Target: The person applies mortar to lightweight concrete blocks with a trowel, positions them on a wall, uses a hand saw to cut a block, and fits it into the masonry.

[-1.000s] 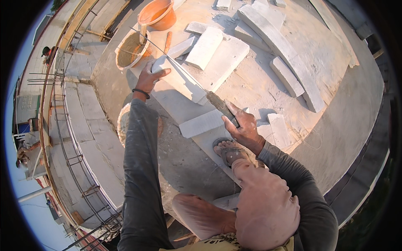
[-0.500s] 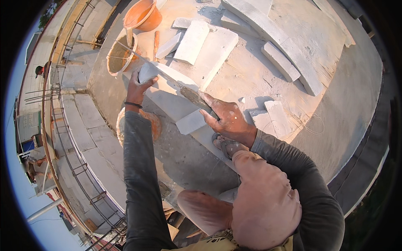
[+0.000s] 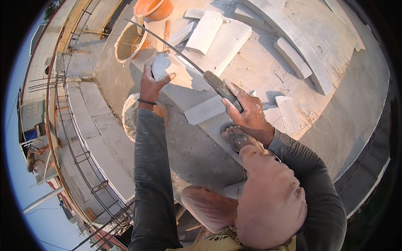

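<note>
My left hand (image 3: 152,85) grips the near end of a pale lightweight block (image 3: 180,72), its thumb on one side and fingers round the other. The block's end looks rough and broken. My right hand (image 3: 250,112) is wrapped round the mortar-caked handle of a long-bladed tool (image 3: 215,83). Its thin blade, seen edge-on, points up and left above the block. Whether it has teeth I cannot tell. A short block piece (image 3: 205,109) lies between my hands, near my sandaled foot (image 3: 235,137).
Two orange buckets (image 3: 154,9) (image 3: 143,44) stand at the far left, the nearer holding mortar. Another mortar-smeared bucket (image 3: 130,115) is partly behind my left forearm. Several cut blocks (image 3: 226,39) and a long curved block strip (image 3: 289,31) lie beyond. A block wall (image 3: 98,129) and rebar run along the left.
The blade has lifted off the block and swung clear above it. In the picture, the whole scene has shifted somewhat right and up. My left hand keeps its hold on the block.
</note>
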